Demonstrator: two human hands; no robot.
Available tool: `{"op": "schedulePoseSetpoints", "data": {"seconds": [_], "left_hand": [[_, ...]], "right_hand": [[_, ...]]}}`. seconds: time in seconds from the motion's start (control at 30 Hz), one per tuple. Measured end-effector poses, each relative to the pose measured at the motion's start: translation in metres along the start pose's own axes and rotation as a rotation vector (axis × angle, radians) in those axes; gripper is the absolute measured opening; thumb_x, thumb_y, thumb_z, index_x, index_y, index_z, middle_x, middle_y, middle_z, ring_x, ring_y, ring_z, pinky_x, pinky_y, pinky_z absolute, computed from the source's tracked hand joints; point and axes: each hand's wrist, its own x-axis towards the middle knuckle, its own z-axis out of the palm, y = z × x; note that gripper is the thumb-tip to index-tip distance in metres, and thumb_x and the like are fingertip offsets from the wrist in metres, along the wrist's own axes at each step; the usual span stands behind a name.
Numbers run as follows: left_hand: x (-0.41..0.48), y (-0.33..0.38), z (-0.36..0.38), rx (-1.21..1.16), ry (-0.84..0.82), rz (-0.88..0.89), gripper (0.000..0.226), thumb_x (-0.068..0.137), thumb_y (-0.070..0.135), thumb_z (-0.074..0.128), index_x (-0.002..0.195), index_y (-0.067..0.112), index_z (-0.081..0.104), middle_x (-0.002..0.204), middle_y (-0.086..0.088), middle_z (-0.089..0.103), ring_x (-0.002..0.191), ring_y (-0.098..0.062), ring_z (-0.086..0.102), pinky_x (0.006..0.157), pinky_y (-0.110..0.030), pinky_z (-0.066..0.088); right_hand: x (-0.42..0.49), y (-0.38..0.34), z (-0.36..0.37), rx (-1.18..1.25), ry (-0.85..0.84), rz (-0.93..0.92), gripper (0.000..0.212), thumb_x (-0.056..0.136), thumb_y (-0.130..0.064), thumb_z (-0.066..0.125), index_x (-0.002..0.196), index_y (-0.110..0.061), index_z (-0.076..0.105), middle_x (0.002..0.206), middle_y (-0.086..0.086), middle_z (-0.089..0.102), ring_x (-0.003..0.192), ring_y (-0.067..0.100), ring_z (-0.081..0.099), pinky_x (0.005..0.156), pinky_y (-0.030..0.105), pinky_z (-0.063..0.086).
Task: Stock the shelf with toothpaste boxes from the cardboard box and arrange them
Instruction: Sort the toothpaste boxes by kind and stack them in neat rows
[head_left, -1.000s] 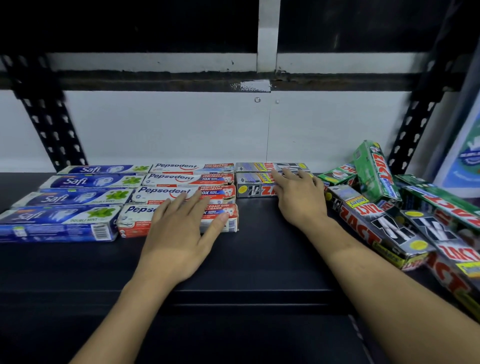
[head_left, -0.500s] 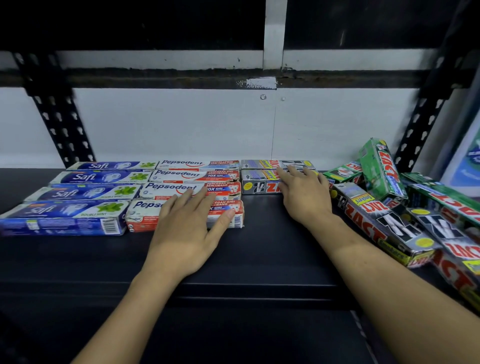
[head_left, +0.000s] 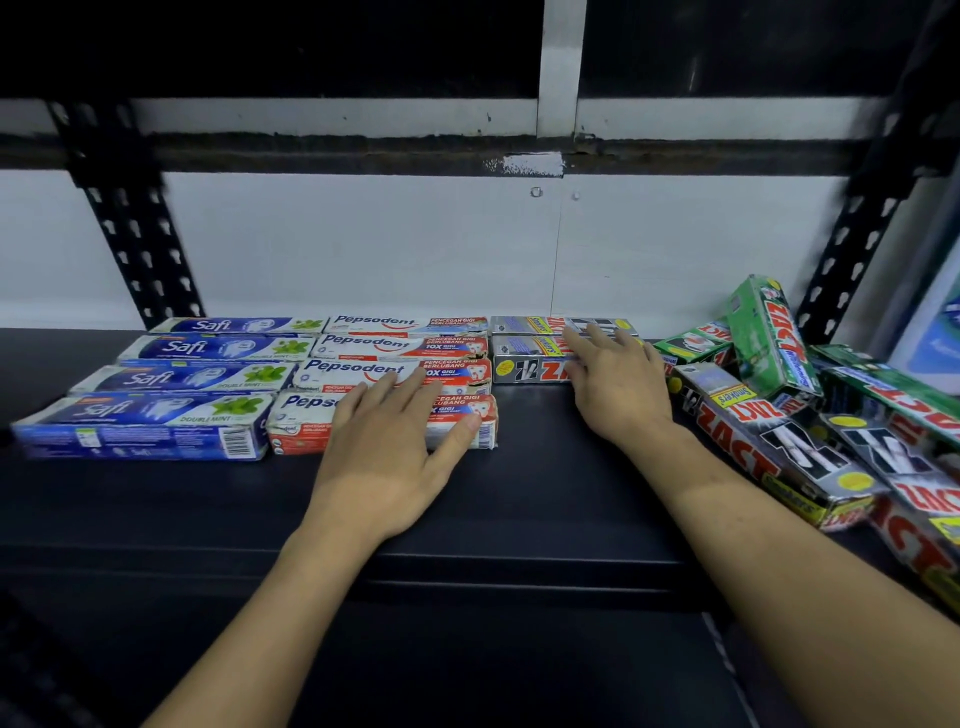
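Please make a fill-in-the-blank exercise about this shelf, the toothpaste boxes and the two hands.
1. The blue Safi toothpaste boxes lie in a neat column of ____ boxes.
2. The left hand rests flat on the front white-and-red box, whose brand name reads ____.
3. The right hand touches a column of only ____ grey Zact boxes.
4. The untidy pile of green and black Zact boxes lies at the ____ end of the black metal shelf.
Missing words: four; Pepsodent; two; right.

We find bare shelf along the front edge and middle; neat box rows block the back left, a loose pile the right edge.
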Motion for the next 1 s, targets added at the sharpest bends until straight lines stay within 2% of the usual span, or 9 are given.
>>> {"op": "schedulePoseSetpoints", "data": {"seconds": [0.23,0.37,0.53,0.67,0.77,0.83,1.0], "left_hand": [[-0.001,0.001,-0.003,-0.002,-0.012,-0.001,0.074,0.092,0.072,0.017,0.150,0.030,0.037,0.161,0.008,0.025,0.150,-0.014,0.016,0.121,-0.037,0.004],[-0.002,0.001,-0.003,-0.006,-0.004,0.004,0.073,0.093,0.072,0.020,0.148,0.029,0.040,0.160,0.007,0.028,0.149,-0.016,0.019,0.120,-0.037,0.006],[-0.001,0.001,-0.003,0.003,-0.005,0.006,0.073,0.093,0.072,0.020,0.147,0.028,0.042,0.160,0.007,0.030,0.148,-0.017,0.021,0.120,-0.038,0.008],[-0.001,0.001,-0.003,0.015,-0.008,0.007,0.072,0.093,0.072,0.021,0.147,0.028,0.041,0.160,0.006,0.030,0.148,-0.018,0.022,0.119,-0.039,0.009],[-0.001,0.001,-0.004,0.019,-0.007,0.010,0.072,0.094,0.071,0.022,0.147,0.028,0.042,0.160,0.005,0.030,0.148,-0.019,0.022,0.119,-0.040,0.010],[-0.002,0.002,-0.005,0.019,-0.014,0.009,0.072,0.094,0.071,0.022,0.147,0.028,0.042,0.160,0.005,0.030,0.148,-0.019,0.021,0.119,-0.040,0.010],[-0.002,0.001,-0.006,0.026,-0.025,0.007,0.072,0.093,0.072,0.022,0.148,0.028,0.041,0.160,0.005,0.030,0.148,-0.020,0.021,0.119,-0.041,0.011]], "right_hand": [[-0.014,-0.001,-0.013,0.092,0.024,-0.028,0.049,0.097,-0.031,0.052,0.145,-0.027,0.045,0.152,0.009,0.041,0.142,0.036,0.031,0.116,0.049,0.025],[-0.036,-0.003,-0.028,0.129,0.101,-0.050,0.046,0.092,-0.024,0.056,0.138,-0.023,0.055,0.146,0.009,0.049,0.138,0.036,0.037,0.112,0.050,0.033],[-0.067,0.002,-0.050,0.003,0.166,-0.006,0.048,0.085,-0.023,0.060,0.133,-0.021,0.058,0.142,0.008,0.053,0.131,0.038,0.044,0.107,0.048,0.038],[-0.085,0.023,-0.085,-0.105,0.026,0.258,0.038,0.086,-0.028,0.056,0.122,-0.015,0.059,0.125,0.009,0.060,0.118,0.037,0.051,0.093,0.042,0.043],[-0.104,0.034,-0.097,-0.195,-0.109,0.387,0.034,0.087,-0.027,0.054,0.118,-0.011,0.056,0.124,0.013,0.059,0.117,0.037,0.051,0.092,0.041,0.043],[-0.117,0.038,-0.095,-0.247,-0.148,0.351,0.033,0.086,-0.022,0.053,0.118,-0.011,0.055,0.123,0.013,0.058,0.117,0.038,0.050,0.092,0.042,0.043],[-0.141,0.032,-0.101,-0.294,-0.088,0.236,0.032,0.083,-0.020,0.056,0.115,-0.015,0.057,0.116,0.010,0.060,0.107,0.038,0.052,0.084,0.040,0.043]]}}
